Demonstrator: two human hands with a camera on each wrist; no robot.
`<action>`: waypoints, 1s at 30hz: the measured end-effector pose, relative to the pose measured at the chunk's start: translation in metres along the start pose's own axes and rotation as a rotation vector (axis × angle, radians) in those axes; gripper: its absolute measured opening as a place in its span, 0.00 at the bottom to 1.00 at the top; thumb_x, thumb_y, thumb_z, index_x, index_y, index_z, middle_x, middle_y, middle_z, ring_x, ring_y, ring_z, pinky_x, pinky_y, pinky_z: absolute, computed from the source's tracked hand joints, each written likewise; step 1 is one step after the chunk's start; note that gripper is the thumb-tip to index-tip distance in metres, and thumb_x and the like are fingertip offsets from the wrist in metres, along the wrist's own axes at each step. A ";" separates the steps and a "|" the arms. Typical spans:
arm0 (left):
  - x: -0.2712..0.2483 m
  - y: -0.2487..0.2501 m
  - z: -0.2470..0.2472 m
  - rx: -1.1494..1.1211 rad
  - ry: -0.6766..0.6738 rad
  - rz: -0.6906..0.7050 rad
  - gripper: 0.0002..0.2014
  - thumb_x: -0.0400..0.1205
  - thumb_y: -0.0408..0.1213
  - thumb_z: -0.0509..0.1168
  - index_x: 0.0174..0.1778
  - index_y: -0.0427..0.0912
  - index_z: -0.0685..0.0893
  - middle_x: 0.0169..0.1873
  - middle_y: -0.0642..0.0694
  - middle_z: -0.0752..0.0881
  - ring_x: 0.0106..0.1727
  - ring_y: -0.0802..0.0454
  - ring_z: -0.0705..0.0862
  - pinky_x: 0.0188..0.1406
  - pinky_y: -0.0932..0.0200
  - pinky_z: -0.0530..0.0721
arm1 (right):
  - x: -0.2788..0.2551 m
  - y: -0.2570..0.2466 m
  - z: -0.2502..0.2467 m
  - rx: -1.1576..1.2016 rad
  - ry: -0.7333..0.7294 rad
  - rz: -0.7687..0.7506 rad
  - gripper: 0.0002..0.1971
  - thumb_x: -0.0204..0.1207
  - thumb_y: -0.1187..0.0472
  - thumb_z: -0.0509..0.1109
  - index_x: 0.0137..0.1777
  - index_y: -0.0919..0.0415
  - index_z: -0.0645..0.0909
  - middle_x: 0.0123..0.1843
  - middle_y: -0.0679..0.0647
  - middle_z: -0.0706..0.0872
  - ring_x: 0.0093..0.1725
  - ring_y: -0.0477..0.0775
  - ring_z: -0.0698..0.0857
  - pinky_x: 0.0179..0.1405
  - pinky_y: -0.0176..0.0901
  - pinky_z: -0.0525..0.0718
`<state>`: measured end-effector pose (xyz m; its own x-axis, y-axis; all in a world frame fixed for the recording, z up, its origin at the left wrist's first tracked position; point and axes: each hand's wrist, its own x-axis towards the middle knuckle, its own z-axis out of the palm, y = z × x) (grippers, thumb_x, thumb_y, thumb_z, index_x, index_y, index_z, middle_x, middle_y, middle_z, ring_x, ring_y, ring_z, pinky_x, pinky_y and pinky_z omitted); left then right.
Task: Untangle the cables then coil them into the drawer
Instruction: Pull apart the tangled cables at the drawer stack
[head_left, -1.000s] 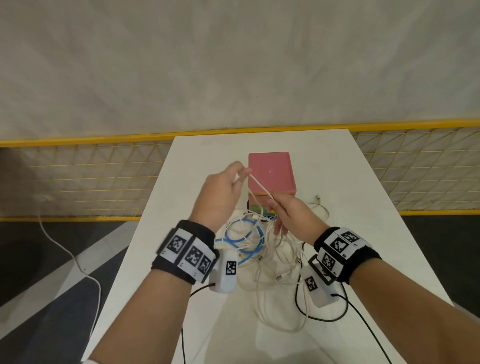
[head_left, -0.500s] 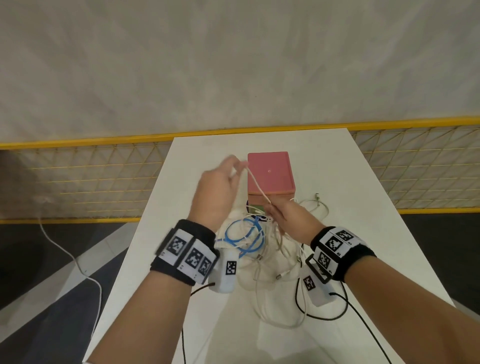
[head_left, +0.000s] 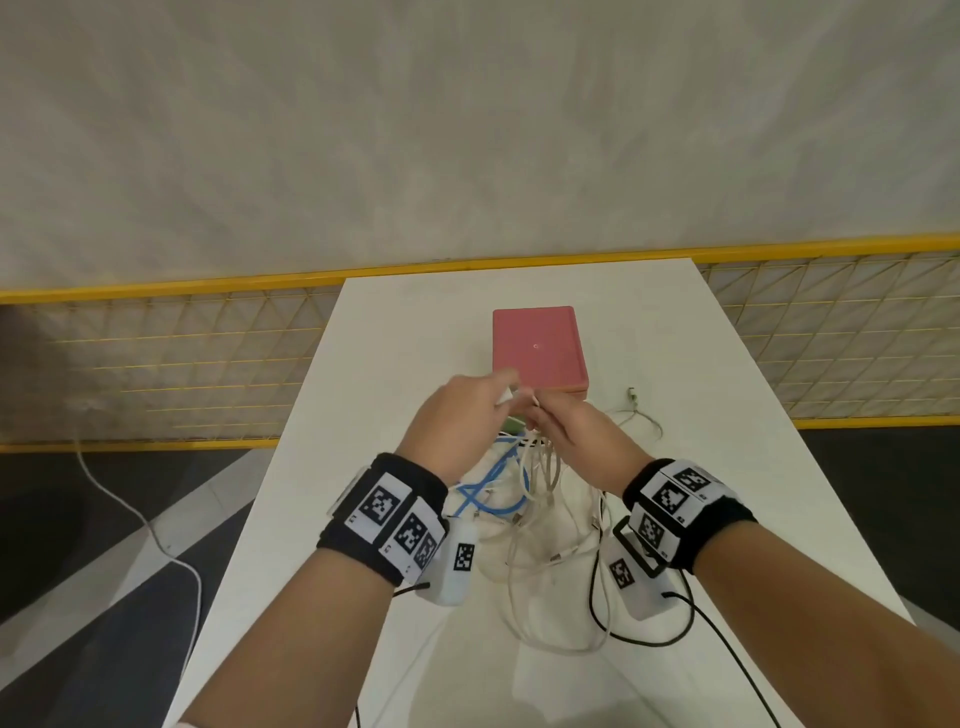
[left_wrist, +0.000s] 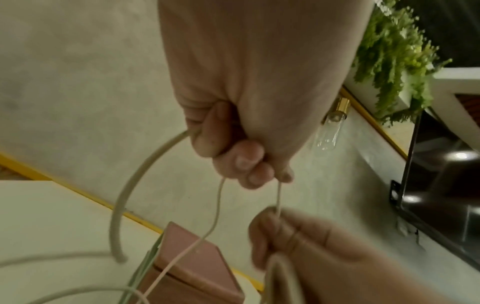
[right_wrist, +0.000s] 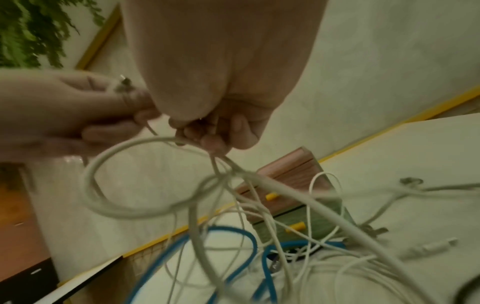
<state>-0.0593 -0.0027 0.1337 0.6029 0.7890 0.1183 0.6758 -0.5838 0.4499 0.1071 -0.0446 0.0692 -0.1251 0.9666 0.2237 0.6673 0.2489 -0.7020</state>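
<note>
Now: free one white cable (head_left: 524, 402) from the tangle (head_left: 524, 499).
Grips: left hand (head_left: 457, 415), right hand (head_left: 582, 436) both pinching it.
Tip: you feed slack, don't yank.

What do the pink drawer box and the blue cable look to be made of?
Pink drawer box: likely painted wood or board; matte flat faces, square edges, a seam visible from the right wrist view. Blue cable: flexible rubbery plastic jacket, smooth, bending in loose loops among the white cables.

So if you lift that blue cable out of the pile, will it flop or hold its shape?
The blue cable probably keeps springy loops; it lies in open curves. White cables cross it, so it would likely drag them along.
</note>
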 end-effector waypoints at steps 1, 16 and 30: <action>0.002 0.000 -0.004 -0.027 0.074 -0.006 0.09 0.87 0.44 0.59 0.55 0.44 0.81 0.21 0.52 0.72 0.23 0.51 0.74 0.29 0.53 0.76 | 0.000 0.004 0.001 -0.014 -0.027 0.034 0.12 0.86 0.58 0.55 0.49 0.61 0.78 0.39 0.49 0.83 0.39 0.48 0.81 0.44 0.44 0.79; 0.005 0.004 0.003 -0.033 -0.072 -0.083 0.16 0.86 0.53 0.57 0.56 0.44 0.79 0.27 0.44 0.83 0.33 0.43 0.86 0.41 0.47 0.85 | 0.006 -0.001 -0.007 -0.057 -0.015 -0.032 0.08 0.84 0.61 0.57 0.54 0.54 0.78 0.44 0.44 0.82 0.43 0.43 0.80 0.45 0.39 0.77; -0.017 -0.042 -0.020 -0.142 0.166 -0.170 0.35 0.84 0.47 0.64 0.83 0.60 0.51 0.39 0.51 0.83 0.39 0.51 0.83 0.42 0.53 0.82 | 0.070 -0.041 -0.009 0.069 -0.211 0.174 0.37 0.83 0.70 0.57 0.84 0.50 0.41 0.80 0.57 0.68 0.75 0.54 0.75 0.69 0.35 0.70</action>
<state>-0.1061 0.0117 0.1306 0.4005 0.9007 0.1684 0.6880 -0.4170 0.5939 0.0776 0.0128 0.1197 -0.1677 0.9848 -0.0451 0.6415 0.0743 -0.7636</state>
